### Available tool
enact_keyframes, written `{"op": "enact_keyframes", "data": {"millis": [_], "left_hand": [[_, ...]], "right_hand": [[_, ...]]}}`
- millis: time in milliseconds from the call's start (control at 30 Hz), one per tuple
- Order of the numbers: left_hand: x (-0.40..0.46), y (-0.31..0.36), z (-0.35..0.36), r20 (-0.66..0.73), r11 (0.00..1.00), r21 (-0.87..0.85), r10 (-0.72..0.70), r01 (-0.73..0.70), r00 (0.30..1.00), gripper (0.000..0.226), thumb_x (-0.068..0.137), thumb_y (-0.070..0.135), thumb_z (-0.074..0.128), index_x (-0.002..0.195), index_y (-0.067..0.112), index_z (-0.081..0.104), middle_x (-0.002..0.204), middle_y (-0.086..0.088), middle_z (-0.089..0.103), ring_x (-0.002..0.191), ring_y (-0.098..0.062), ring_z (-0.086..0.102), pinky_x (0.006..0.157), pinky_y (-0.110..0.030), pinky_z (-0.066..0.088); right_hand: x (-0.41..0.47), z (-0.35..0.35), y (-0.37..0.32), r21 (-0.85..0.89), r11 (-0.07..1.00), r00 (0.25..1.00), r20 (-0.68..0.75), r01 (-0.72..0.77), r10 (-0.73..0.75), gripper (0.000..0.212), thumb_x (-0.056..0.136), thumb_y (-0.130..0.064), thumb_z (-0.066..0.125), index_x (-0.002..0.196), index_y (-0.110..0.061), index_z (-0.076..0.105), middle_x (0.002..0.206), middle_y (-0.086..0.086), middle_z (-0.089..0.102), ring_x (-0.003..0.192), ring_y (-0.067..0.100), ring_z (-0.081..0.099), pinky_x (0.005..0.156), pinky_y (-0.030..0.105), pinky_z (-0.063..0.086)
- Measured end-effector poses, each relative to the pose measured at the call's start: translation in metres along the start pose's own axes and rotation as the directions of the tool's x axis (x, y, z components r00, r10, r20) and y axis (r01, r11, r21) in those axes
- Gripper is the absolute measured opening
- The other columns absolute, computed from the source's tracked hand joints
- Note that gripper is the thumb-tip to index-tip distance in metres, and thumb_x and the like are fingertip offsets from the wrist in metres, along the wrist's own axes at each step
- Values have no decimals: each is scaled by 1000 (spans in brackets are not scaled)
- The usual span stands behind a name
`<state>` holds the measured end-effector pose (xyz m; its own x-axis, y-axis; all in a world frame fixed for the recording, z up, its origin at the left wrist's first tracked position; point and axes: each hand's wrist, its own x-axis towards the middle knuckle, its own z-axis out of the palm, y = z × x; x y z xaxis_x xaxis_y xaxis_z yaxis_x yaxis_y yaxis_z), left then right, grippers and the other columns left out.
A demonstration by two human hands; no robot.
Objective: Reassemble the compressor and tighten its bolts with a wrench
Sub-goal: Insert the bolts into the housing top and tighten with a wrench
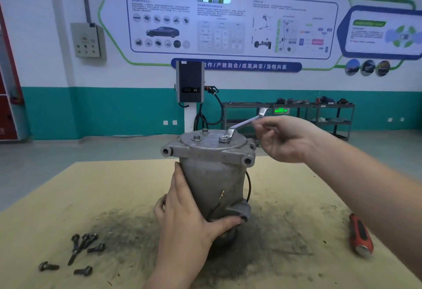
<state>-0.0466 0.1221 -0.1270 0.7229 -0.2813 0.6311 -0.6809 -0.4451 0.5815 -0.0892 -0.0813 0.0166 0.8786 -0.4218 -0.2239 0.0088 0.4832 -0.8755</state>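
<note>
compressor [212, 174] upright at frame centre on the tan table [91, 197]. left hand [182, 211] wraps its lower body, fingers curled around it. right hand [287, 138] pinches the wrench [245, 123] shaft; ring end sits on a top bolt [223, 139]. loose bolts [77, 252] lower left, red screwdriver [360, 235] lower right.

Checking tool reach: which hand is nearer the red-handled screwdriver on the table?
Right. The right hand is raised over the table, pinching the wrench, on the screwdriver side. The left hand grips the compressor body, farther left.
</note>
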Motion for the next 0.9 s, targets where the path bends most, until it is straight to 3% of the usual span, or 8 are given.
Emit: {"op": "enact_keyframes", "data": {"millis": [133, 233, 333, 400, 500, 600, 900], "left_hand": [[0, -1, 0, 17, 1000, 23, -9, 9, 1000, 153, 35, 94, 45, 156, 15, -3, 160, -1, 25, 135, -12, 25, 110, -35, 15], [1, -2, 1, 13, 999, 31, -15, 15, 1000, 154, 33, 96, 42, 155, 18, -10, 161, 0, 21, 141, -16, 27, 110, -32, 12], [1, -1, 2, 15, 999, 29, -21, 21, 1000, 148, 31, 95, 43, 148, 26, -16, 161, -1, 22, 142, -20, 31, 109, -34, 15], [1, 0, 3, 25, 999, 23, -29, 28, 999, 146, 30, 92, 49, 145, 29, -14, 160, -4, 24, 142, -22, 34, 108, -35, 16], [4, 1, 5, 34, 996, 63, -68, 66, 997, 155, 25, 85, 68, 137, 34, -27, 161, -2, 22, 144, -20, 29, 110, -34, 15], [6, 1, 6, 22, 989, 110, -98, 95, 995, 158, 24, 84, 70, 130, 35, -36, 161, 0, 21, 145, -16, 26, 110, -32, 12], [7, 2, 3, 65, 979, 181, -104, 91, 992, 155, 28, 96, 49, 114, 27, -59, 163, 4, 4, 147, -9, 17, 109, -28, 5]], "right_hand": [[2, -29, 37, -114, 990, 985, -144, 82, -98, 12, 88, 4, 54, 79, -4, 54, 49, 3, 52, 37, 6, 45, 33, 12, 37], [4, -30, 39, -33, 987, 985, -70, 157, -159, 8, 92, -8, 56, 85, -4, 58, 61, 3, 48, 42, 8, 43, 34, 13, 33], [8, -14, 18, -136, 973, 983, 18, 185, -184, 35, 88, -38, 65, 102, -6, 62, 58, -1, 45, 43, 8, 37, 34, 18, 25], [12, 0, 5, -218, 960, 985, 43, 175, -169, 41, 86, -51, 65, 93, -11, 59, 51, -4, 40, 42, 8, 30, 36, 18, 21], [17, 15, -3, -218, 967, 990, 74, 132, -118, 23, 97, -31, 54, 82, -13, 56, 46, -6, 37, 36, 7, 26, 34, 17, 17], [21, 18, -3, -157, 982, 991, 92, 107, -94, 26, 98, -14, 42, 74, -12, 52, 47, -5, 42, 32, 6, 28, 31, 15, 16], [23, 20, -3, -55, 980, 980, 62, 191, -187, 28, 101, -18, 42, 75, -12, 52, 47, -4, 46, 32, 6, 32, 30, 16, 21]]}}
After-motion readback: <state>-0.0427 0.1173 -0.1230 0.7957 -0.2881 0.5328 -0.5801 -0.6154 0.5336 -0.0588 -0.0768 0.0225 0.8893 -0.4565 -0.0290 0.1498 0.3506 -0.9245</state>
